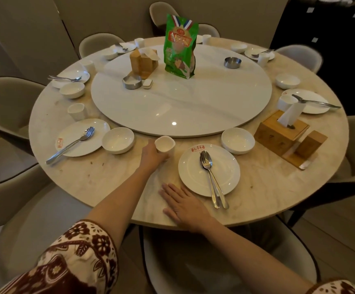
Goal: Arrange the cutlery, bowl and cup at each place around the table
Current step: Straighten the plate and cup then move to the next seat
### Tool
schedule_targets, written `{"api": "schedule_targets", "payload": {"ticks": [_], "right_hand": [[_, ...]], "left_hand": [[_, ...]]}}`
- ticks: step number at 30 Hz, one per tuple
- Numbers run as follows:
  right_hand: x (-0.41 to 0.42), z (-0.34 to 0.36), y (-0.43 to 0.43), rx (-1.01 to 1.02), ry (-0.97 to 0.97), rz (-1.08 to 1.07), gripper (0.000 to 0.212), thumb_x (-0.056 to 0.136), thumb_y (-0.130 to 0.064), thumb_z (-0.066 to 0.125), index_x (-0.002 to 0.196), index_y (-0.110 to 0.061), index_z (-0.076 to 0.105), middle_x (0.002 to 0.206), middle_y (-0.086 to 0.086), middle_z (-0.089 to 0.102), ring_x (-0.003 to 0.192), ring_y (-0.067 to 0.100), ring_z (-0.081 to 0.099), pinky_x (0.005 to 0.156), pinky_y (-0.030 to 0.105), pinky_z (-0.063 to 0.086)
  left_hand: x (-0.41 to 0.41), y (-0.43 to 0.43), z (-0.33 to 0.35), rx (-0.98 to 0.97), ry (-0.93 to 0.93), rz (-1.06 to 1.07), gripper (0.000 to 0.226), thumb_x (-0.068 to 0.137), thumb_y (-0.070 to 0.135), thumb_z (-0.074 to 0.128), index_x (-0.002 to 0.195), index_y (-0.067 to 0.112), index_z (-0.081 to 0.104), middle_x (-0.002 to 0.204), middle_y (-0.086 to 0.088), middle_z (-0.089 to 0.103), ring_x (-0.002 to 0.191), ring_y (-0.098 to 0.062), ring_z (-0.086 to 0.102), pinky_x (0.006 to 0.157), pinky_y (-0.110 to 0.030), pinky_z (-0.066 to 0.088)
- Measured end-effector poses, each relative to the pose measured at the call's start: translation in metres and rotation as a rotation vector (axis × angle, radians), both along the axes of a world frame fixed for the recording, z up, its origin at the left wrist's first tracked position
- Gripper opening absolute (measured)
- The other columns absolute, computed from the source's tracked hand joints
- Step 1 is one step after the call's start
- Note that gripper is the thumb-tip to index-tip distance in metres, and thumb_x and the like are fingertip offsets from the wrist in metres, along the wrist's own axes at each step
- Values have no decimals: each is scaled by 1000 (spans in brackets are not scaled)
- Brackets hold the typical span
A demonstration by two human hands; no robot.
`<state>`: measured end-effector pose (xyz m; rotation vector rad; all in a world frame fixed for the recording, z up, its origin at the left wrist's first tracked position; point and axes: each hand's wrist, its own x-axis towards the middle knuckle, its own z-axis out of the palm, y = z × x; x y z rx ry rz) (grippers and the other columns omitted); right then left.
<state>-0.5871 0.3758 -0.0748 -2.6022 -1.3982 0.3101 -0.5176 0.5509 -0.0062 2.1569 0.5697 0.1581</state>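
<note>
1. Head view: the left hand (pixel 152 156) grips a white cup (pixel 165 145). The cup is upright at the turntable (pixel 180 102) edge, between the near plate (pixel 190 177) and the left bowl (pixel 118 140).
2. The left fingers are curled round the cup's lower wall, tips mostly hidden. I cannot tell whether the cup base touches the worktop (pixel 108 179).
3. The right hand (pixel 184 205) lies flat on the worktop, fingers (pixel 168 193) straight and slightly spread, holding nothing, just beside the plate's left rim.
4. A fork and spoon (pixel 209 166) lie together on the plate, handles overhanging the near rim.
5. The right bowl (pixel 238 140) sits just beyond the plate, with a wooden tissue box (pixel 278 134) to its right.
6. A green bag (pixel 180 47) stands upright on the turntable.
7. The far settings are small and blurred.
</note>
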Motion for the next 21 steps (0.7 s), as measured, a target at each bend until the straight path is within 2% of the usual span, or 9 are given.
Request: {"api": "schedule_targets", "payload": {"ticks": [4, 7, 12, 15, 17, 21], "right_hand": [[0, 1, 1, 16, 17, -11, 73, 90, -58, -4, 155, -25, -1, 162, -6, -9, 148, 11, -15, 118, 35, -12], [1, 1, 1, 20, 23, -16, 72, 91, -58, -3, 155, -25, 0, 162, -6, -9, 148, 11, -15, 118, 34, -12], [2, -8, 1, 43, 15, -32, 72, 92, -59, -2, 155, -24, 4, 162, -5, -2, 149, 11, -11, 121, 38, -5], [3, -11, 1, 60, 8, -30, 74, 92, -59, -1, 154, -21, 9, 162, -3, 2, 148, 12, -9, 121, 40, -5], [4, -9, 0, 58, 9, -26, 71, 95, -58, 2, 154, -20, 9, 163, -2, 3, 148, 11, -11, 120, 39, -10], [5, -7, 0, 35, -6, -14, 62, 102, -51, 17, 155, -20, 10, 163, -1, 3, 149, 12, -10, 119, 35, -13]], "left_hand": [[12, -14, -2, -29, -13, 26, 60, 70, 18, 80, 119, 4, 49, 114, -10, 61, 105, -25, 58, 75, -28, 42], [19, -25, -7, -51, -27, 64, 63, 67, 19, 81, 117, 2, 46, 115, -13, 59, 106, -28, 58, 74, -29, 43], [23, -39, -12, -33, -61, 102, 70, 65, 27, 86, 115, 1, 44, 116, -17, 58, 108, -31, 57, 83, -34, 47], [22, -47, -14, -16, -80, 123, 72, 67, 28, 85, 119, 2, 42, 118, -18, 57, 109, -32, 56, 83, -31, 44], [20, -51, -14, -12, -88, 140, 71, 69, 28, 84, 119, 2, 41, 119, -19, 56, 110, -33, 56, 81, -28, 41], [19, -56, -15, -19, -81, 156, 72, 69, 29, 84, 118, 2, 39, 118, -20, 56, 109, -35, 57, 83, -33, 45]]}}
